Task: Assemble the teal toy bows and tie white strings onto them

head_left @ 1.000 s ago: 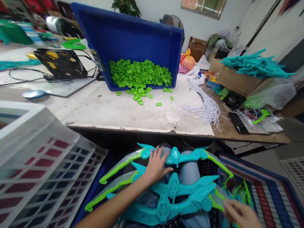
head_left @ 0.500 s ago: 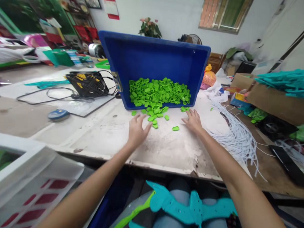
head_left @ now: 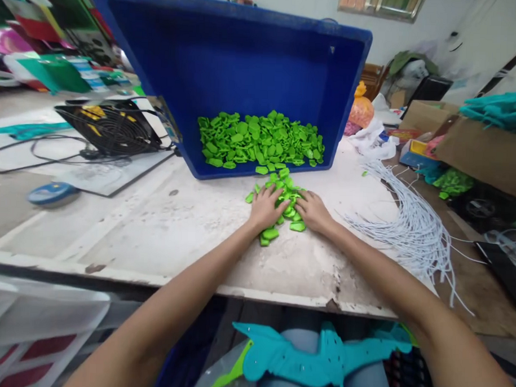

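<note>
On the white tabletop, my left hand (head_left: 266,206) and my right hand (head_left: 313,211) face each other around a small heap of flat green plastic pieces (head_left: 297,225). The fingers of both hands are apart and touch the heap from either side. Behind it, a large blue bin (head_left: 246,57) lies tipped on its side with its mouth toward me, and many more green pieces (head_left: 260,138) rest in it. A few pieces lie nearer to me, just below my left hand. Across my lap lies a turquoise plastic part (head_left: 294,358) with a green strip at its left end.
A black fan (head_left: 112,129) with cables and a blue round object (head_left: 52,193) stand at left. A bundle of white cords (head_left: 417,233) spreads at right, beside a cardboard box (head_left: 483,150) topped with turquoise parts. The worn table edge (head_left: 279,298) runs before me.
My hands have come together, drawing the scattered green pieces into one small heap in front of the bin. The view has moved closer to the bin.
</note>
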{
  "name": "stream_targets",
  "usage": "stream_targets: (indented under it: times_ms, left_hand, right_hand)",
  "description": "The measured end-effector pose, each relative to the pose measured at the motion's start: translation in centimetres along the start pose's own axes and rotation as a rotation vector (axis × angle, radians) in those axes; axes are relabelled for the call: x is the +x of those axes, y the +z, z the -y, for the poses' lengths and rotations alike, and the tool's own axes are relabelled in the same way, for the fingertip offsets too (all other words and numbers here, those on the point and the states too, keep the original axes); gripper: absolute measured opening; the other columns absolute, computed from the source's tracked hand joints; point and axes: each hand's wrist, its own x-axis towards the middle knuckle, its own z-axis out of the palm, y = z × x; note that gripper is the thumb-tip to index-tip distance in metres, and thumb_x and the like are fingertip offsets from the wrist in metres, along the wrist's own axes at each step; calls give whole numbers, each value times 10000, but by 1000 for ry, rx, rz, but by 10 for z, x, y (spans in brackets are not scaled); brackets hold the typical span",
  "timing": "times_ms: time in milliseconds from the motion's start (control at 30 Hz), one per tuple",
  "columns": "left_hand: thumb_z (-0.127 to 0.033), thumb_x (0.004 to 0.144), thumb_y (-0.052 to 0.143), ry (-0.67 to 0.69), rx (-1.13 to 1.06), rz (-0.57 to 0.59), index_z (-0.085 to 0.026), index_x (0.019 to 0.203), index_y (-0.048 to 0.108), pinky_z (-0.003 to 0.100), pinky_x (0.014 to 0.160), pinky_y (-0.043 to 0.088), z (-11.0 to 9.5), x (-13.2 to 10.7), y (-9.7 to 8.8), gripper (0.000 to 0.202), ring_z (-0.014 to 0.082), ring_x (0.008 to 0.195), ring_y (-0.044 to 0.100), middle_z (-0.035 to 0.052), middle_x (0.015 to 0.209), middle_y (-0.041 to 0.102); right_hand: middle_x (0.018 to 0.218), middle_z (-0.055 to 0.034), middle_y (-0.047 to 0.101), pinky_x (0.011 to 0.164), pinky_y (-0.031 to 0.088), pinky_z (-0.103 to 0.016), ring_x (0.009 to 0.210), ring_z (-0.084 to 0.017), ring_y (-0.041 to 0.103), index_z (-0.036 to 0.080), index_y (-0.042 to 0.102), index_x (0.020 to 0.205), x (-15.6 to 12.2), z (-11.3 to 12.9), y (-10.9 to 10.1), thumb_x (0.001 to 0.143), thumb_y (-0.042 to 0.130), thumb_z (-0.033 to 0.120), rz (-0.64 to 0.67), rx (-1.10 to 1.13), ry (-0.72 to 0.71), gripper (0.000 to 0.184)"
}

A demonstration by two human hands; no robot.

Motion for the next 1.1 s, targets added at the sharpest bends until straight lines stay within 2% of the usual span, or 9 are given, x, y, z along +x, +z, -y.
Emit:
stream_targets:
  times_ms: [133,267,433,567,633,733,867,1000,1100]
  left_hand:
    - [-368,899,503,154,-156,-11,-186,1299,552,555,1131,225,-27,-39,7,442,289,1340,403,102,1417,497]
    - [-308,885,519,209,-409,-89,-146,1250,568,480,1099,326,-47,-52,7,403,241,1229,526,129,1303,596]
    - [-275,856,522,94,-599,-296,-130,1103,631,377,1020,433,-54,-53,-16,306,212,1147,576,128,1188,651]
    - [-336,844,532,-10,-633,-375,-130,995,656,320,823,532,-54,-94,-45,284,209,990,631,108,1037,682]
    - [-367,856,526,-12,-612,-294,-132,945,666,304,766,536,-58,-135,-51,288,200,892,647,91,945,695]
    - [-347,885,503,102,-543,-25,-155,922,674,309,793,526,-71,-206,-40,260,192,850,651,73,897,701]
    - [-334,792,647,310,-296,325,-152,1224,575,441,987,445,-95,-278,4,474,299,1165,548,157,1248,599]
    - [-274,735,711,397,-84,426,-135,1362,440,526,1058,330,-108,-295,37,697,345,1281,429,189,1369,505]
    - [-262,749,693,427,-78,430,-157,1387,407,501,1025,349,-110,-288,43,708,326,1242,462,173,1326,543]
  right_hand:
    - [1419,-109,466,1094,317,-499,1330,-288,369,207,596,1249,-74,-9,-13,955,428,294,7,42,-50,350]
    - [1331,-131,522,1031,373,-489,1251,-290,429,210,664,1127,-129,-1,-34,937,471,303,-157,46,-60,286]
    - [990,-132,635,841,427,-431,981,-278,521,181,706,941,-143,42,-44,885,581,380,-88,-89,-122,242]
    - [930,-150,660,839,418,-415,945,-271,555,149,700,833,-136,63,-42,901,536,251,-20,-99,-13,204]
    - [892,-132,679,842,430,-392,920,-255,588,148,693,796,-143,61,-46,882,531,205,-20,27,81,192]
    - [751,-64,691,690,470,-292,703,-177,620,156,669,718,-166,44,-57,836,557,240,-12,491,345,184]
    - [608,-38,669,429,371,-203,410,-83,478,155,605,615,-201,14,-74,767,603,317,47,922,738,222]
    - [478,-35,606,442,388,-221,411,-115,497,162,588,530,-223,-7,-86,730,622,270,74,771,793,229]
    - [628,-67,677,667,499,-310,677,-211,636,174,666,651,-232,-15,-90,755,585,226,-70,355,591,141]
